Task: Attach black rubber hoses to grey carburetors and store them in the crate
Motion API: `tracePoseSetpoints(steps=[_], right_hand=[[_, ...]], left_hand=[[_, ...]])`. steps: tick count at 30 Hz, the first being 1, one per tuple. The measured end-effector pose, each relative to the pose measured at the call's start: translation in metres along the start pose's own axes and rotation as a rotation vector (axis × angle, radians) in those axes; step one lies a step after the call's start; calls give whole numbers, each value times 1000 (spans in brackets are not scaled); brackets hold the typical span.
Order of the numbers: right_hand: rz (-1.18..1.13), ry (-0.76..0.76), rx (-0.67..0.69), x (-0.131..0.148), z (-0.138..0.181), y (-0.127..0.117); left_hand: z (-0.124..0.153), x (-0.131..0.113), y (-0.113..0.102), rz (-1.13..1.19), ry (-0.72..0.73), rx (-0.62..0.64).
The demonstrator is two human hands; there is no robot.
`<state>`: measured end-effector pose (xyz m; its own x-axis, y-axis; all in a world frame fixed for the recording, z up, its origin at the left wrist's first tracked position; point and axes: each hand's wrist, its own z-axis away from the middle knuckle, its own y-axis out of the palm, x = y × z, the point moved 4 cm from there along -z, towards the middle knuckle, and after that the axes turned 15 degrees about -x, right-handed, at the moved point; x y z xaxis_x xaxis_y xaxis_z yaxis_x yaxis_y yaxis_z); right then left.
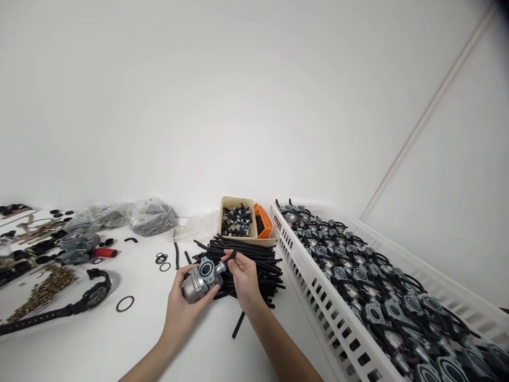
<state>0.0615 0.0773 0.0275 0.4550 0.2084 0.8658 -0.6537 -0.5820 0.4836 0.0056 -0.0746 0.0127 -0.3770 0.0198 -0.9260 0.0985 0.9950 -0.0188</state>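
My left hand [181, 305] is wrapped round a silver carburetor [195, 285], its round flange opening turned up towards me. From the carburetor's right side a metal stem sticks out. At the stem's end, the thumb and fingers of my right hand [246, 281] pinch a small black rubber piece [232, 256]. Whether it is fitted over the stem or only touches it is hard to see. Under and behind both hands lies a heap of black rubber hoses [254, 253].
To the right stands a long white crate [318, 297] full of carburetors. Behind the heap are a cream bin [219, 217] of small fittings and an orange basket [267, 223]. On the left lie a wristwatch [95, 295], O-rings [125, 303], another carburetor [75, 246] and brass parts [47, 289].
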Motion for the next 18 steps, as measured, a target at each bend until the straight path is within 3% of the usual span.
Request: tracePoseSetpoints(steps=[6,10,14,18], right_hand=[[35,-26,35,-2,-1,0],[38,-6,52,0,2,2],[-13,31,139,-3,10,10],[-32,116,303,-14,23,21]], left_hand=[[-2,5,4,111,-152,45],[-1,6,3,118,-153,33],[0,4,-4,54,-23,-118],[-1,0,-14,12,269,-284]])
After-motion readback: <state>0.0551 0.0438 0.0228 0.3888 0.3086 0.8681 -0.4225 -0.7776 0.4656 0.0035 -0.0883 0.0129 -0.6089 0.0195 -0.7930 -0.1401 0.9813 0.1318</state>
